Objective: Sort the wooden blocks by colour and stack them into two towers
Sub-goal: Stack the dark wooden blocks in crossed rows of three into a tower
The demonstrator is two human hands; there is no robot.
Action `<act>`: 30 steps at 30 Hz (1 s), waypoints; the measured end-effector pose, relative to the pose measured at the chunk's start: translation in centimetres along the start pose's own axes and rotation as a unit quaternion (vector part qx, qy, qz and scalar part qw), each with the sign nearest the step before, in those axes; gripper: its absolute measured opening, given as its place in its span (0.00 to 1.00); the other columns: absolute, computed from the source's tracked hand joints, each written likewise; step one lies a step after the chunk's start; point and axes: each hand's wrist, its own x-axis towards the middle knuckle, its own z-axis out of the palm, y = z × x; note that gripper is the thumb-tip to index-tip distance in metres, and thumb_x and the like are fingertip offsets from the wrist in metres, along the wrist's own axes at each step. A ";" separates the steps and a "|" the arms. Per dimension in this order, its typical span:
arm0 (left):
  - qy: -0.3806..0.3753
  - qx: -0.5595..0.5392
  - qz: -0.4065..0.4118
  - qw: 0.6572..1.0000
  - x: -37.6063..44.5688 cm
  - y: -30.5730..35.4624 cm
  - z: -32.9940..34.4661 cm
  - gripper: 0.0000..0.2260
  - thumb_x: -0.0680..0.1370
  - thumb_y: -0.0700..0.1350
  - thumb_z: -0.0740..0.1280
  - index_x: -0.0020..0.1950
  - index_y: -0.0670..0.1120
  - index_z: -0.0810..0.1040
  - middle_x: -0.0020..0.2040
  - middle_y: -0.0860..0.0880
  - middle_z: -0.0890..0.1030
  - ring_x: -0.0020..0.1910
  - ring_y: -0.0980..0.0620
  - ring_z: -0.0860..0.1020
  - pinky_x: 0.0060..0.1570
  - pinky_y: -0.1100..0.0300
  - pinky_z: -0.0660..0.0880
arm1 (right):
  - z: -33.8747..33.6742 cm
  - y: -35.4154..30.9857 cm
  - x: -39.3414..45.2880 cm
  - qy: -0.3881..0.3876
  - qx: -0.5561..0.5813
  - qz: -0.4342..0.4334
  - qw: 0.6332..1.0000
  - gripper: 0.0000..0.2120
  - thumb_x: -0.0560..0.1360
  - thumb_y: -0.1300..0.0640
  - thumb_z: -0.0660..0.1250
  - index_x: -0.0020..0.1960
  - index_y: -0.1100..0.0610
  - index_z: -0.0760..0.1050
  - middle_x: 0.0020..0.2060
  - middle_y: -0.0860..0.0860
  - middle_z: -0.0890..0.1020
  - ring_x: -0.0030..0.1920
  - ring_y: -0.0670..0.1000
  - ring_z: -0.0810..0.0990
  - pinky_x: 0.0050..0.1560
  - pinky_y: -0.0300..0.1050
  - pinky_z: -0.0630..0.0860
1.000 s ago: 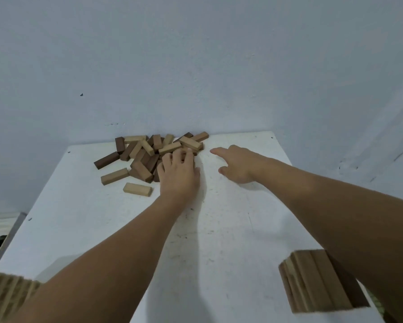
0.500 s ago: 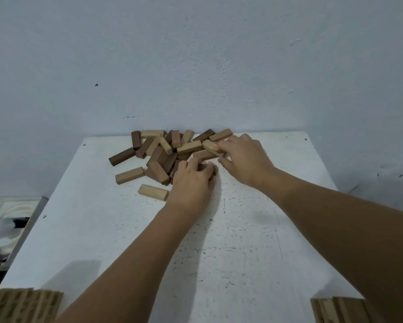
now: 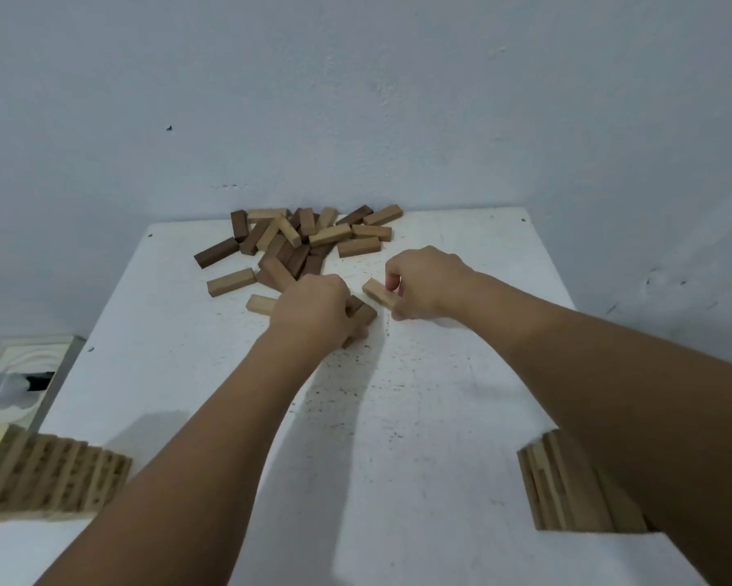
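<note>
Head view: right hand (image 3: 425,283) pinches light block (image 3: 379,293), left hand (image 3: 315,308) grips dark blocks (image 3: 359,310).

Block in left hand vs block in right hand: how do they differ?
The left hand grips a darker brown block, mostly hidden under its curled fingers. The right hand pinches a pale block, largely exposed and tilted. Both are same-shaped wooden blocks, held near the white table, clear of the pile.

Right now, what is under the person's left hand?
Under the left hand the ends of brown wooden blocks stick out, gripped by its curled fingers above the white table. The hand covers the rest, so their exact number stays hidden.
</note>
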 end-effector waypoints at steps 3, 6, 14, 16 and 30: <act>0.027 -0.010 -0.023 0.999 -1.3 -0.1 0.6 0.14 0.75 0.56 0.76 0.41 0.47 0.79 0.36 0.49 0.77 0.34 0.51 0.74 0.29 0.59 0.65 | 0.7 -1.4 -1.4 -0.003 0.009 0.006 1.000 0.11 0.76 0.49 0.72 0.55 0.52 0.80 0.49 0.46 0.85 0.53 0.50 0.78 0.58 0.50 0.70; 0.030 -0.031 -0.032 0.999 -3.1 -0.3 1.0 0.16 0.74 0.58 0.77 0.40 0.47 0.80 0.34 0.49 0.78 0.33 0.50 0.75 0.30 0.59 0.65 | 1.3 -2.3 -3.2 0.007 0.027 0.021 0.999 0.12 0.77 0.48 0.72 0.56 0.53 0.82 0.49 0.47 0.85 0.54 0.52 0.80 0.57 0.50 0.70; 0.021 -0.065 -0.065 0.996 -11.2 -1.3 2.4 0.15 0.72 0.58 0.78 0.42 0.46 0.82 0.34 0.50 0.80 0.38 0.48 0.81 0.32 0.60 0.67 | 3.6 -5.3 -10.2 -0.010 0.022 0.045 0.999 0.13 0.71 0.55 0.77 0.54 0.50 0.81 0.50 0.46 0.84 0.53 0.52 0.79 0.59 0.51 0.72; 0.031 -0.070 -0.070 0.995 -13.6 -1.6 3.0 0.16 0.73 0.58 0.77 0.41 0.45 0.81 0.36 0.50 0.81 0.38 0.48 0.80 0.32 0.59 0.67 | 4.8 -6.2 -12.1 -0.003 0.027 0.044 0.999 0.14 0.70 0.56 0.76 0.54 0.51 0.81 0.50 0.47 0.84 0.52 0.51 0.80 0.57 0.50 0.73; 0.080 -0.264 -0.062 0.959 -22.5 -3.6 7.7 0.15 0.76 0.61 0.73 0.51 0.51 0.79 0.47 0.56 0.82 0.50 0.54 0.80 0.40 0.62 0.70 | 11.7 -7.4 -22.2 0.093 0.211 0.032 0.972 0.18 0.79 0.34 0.62 0.47 0.48 0.77 0.36 0.40 0.85 0.46 0.42 0.80 0.56 0.51 0.75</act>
